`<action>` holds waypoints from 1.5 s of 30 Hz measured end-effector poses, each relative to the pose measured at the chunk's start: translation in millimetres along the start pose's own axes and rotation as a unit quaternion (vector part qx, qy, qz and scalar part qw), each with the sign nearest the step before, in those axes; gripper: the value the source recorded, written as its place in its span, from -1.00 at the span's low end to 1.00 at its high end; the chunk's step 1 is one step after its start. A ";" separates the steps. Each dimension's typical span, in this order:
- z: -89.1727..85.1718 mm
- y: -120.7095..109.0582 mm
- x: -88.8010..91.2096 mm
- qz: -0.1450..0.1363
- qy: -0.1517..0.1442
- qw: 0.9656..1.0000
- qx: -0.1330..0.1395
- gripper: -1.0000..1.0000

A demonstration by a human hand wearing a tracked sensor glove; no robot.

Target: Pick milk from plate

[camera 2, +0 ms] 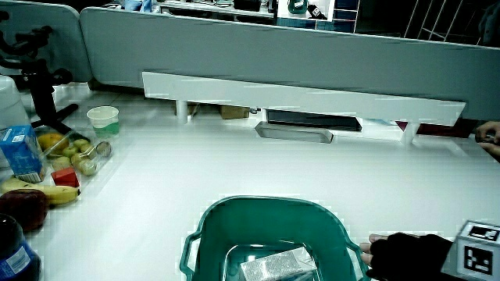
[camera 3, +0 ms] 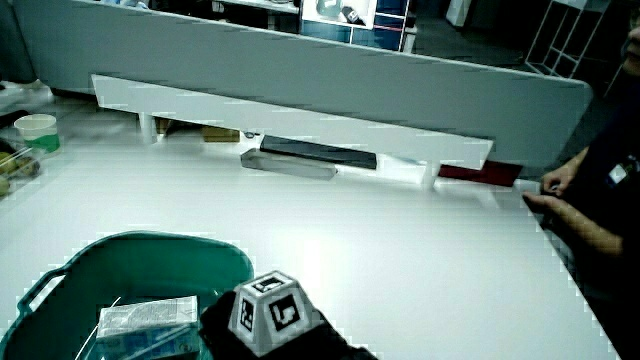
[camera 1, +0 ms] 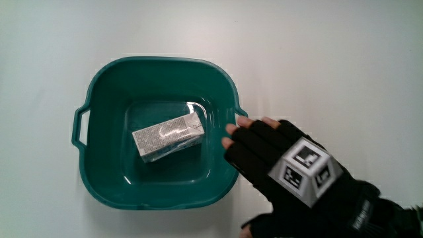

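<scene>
The hand (camera 1: pixel 281 162) hovers at the rim of the teal basin (camera 1: pixel 106 82), fingers relaxed and extended, grasping nothing. The milk carton (camera 1: pixel 168 135) lies on its side on the basin floor, untouched. Recommended: reach over the rim and close across the carton's narrow sides.

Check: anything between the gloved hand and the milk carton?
Only the teal plastic basin's rim and bare floor, in the main view. The hand is beside the basin; the grey milk carton lies inside, untouched.
</scene>
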 end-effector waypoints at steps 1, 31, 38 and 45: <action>3.1 2.6 -1.0 -0.003 -0.001 1.000 -0.005 0.00; 46.3 91.9 -10.2 0.007 -0.004 1.000 0.030 0.00; 35.2 125.7 -9.1 0.018 0.025 0.999 -0.023 0.00; 30.5 139.7 -15.4 0.003 0.011 1.000 -0.016 0.00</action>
